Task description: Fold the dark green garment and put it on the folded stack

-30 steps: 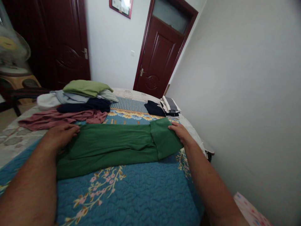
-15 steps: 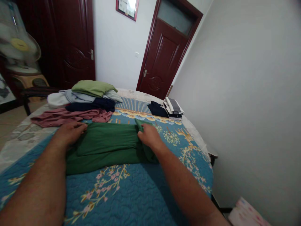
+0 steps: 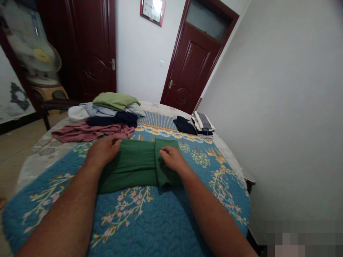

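A green garment lies folded into a long strip across the quilted bed cover, with its right end turned over as a flap. At its left end my left hand closes on the cloth, thumb toward the middle; its other fingers are mostly hidden. My right hand rests over the turned flap, fingers loosely bent and slightly apart, off the flap's straight left edge. The underside of the right hand cannot be seen.
A round table with a blue floral cover bears the clothes. At the back left are a pink garment, a navy one and a light green one. Folded clothes are stacked back right. A fan stands far left.
The right end of the green garment, held raised before, now lies folded over toward the left. My right hand has let go of its edge. My left hand has moved inward with the left end.
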Demonstrator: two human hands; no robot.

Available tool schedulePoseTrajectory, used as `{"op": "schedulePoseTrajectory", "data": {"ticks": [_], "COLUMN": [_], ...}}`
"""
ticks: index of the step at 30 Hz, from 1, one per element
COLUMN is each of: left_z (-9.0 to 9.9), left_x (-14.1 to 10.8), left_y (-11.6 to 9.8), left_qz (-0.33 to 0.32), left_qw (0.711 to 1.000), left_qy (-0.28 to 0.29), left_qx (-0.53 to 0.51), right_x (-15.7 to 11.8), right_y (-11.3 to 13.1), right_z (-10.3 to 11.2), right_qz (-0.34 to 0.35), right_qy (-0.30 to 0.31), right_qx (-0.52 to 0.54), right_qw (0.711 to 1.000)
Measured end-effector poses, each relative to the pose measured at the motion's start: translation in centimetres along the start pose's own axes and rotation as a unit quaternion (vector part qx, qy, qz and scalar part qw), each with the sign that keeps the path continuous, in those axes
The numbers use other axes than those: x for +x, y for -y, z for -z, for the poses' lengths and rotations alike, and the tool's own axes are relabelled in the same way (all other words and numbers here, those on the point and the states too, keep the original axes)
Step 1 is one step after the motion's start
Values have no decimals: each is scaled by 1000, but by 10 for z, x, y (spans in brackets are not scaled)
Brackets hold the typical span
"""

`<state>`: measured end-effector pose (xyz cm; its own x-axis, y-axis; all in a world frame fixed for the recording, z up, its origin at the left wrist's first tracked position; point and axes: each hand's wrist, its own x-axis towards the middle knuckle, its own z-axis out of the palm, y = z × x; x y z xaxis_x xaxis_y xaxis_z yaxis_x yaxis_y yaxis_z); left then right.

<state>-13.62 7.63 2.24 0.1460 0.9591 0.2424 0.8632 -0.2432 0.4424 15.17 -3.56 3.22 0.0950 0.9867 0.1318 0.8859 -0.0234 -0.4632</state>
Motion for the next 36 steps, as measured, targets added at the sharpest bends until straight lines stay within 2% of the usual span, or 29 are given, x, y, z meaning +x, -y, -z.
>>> {"op": "schedulePoseTrajectory", "data": {"ticks": [2,4,7,8,10,15,21,25,29,36], "left_z": [-6,-19,-46,-54,-66,-66,-66,-67,-62,-58], "left_x": [-16,-38,-73,-83,-97,-95,-82,-81,-81,-80], "left_y": [-34,-69,-112,-121,-130,-121,-109,-108,-110,-111], "left_qz": [-62,-172,-335,-357,-344,-308,-279,-270,-269,-269], "left_qw": [998,983,937,927,925,922,928,928,925,927], "left_qy": [-23,-27,61,104,159,233,242,252,263,251], "left_qx": [-18,-60,-73,-50,1,36,42,47,53,71], "right_x": [3,4,6,8,13,31,48,46,25,-50], "right_y": [-20,-42,-69,-75,-85,-92,-95,-94,-93,-100], "right_z": [1,-7,-27,-33,-42,-43,-36,-35,-35,-31], "right_qz": [6,22,26,19,3,-16,-33,-34,-29,12], "right_qy": [-62,-99,-63,-44,-18,3,15,-1,-28,-73], "right_qx": [-33,-84,-125,-129,-131,-127,-119,-115,-110,-98], "right_qw": [997,991,990,990,991,992,992,993,993,992]}}
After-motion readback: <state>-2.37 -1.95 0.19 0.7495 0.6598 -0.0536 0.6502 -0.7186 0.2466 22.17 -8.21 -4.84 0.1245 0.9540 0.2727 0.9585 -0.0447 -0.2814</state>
